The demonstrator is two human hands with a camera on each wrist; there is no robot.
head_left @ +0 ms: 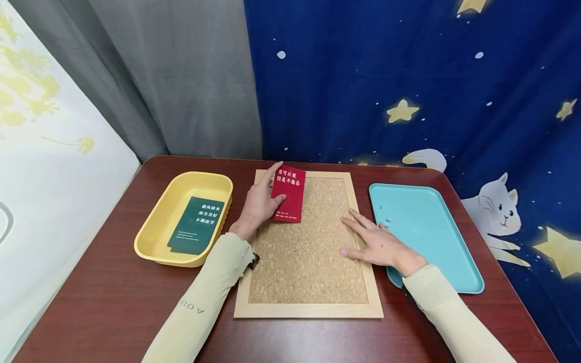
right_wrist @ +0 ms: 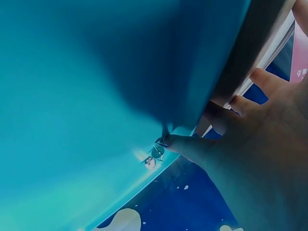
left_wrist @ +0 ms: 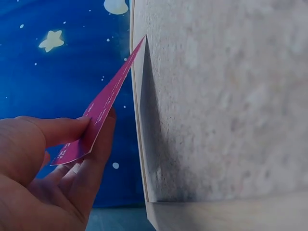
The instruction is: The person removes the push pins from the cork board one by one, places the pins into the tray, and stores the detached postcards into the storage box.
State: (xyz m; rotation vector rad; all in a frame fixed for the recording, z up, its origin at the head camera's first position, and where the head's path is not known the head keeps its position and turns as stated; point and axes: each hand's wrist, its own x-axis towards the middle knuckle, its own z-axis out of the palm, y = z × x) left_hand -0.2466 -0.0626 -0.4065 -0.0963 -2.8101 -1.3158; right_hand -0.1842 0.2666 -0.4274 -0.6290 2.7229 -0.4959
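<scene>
My left hand (head_left: 260, 201) pinches a red card (head_left: 290, 194) with white lettering between thumb and fingers. The card is over the upper left of a wood-framed cork board (head_left: 313, 267). In the left wrist view, the card (left_wrist: 103, 108) tilts off the cork, and its far corner is close to the surface. My right hand (head_left: 374, 242), fingers spread, lies over the board's right frame. A few shiny metal thumbtacks (right_wrist: 150, 162) lie by the edge of the turquoise tray (head_left: 440, 227). One right-hand finger reaches beside them; contact is unclear.
To the left stands a yellow basin (head_left: 154, 237) with dark green cards (head_left: 197, 227) inside, lettered in white. Everything rests on a reddish-brown table (head_left: 109, 297). Behind it hang a grey curtain (head_left: 181, 75) and a blue star-patterned curtain (head_left: 336, 91).
</scene>
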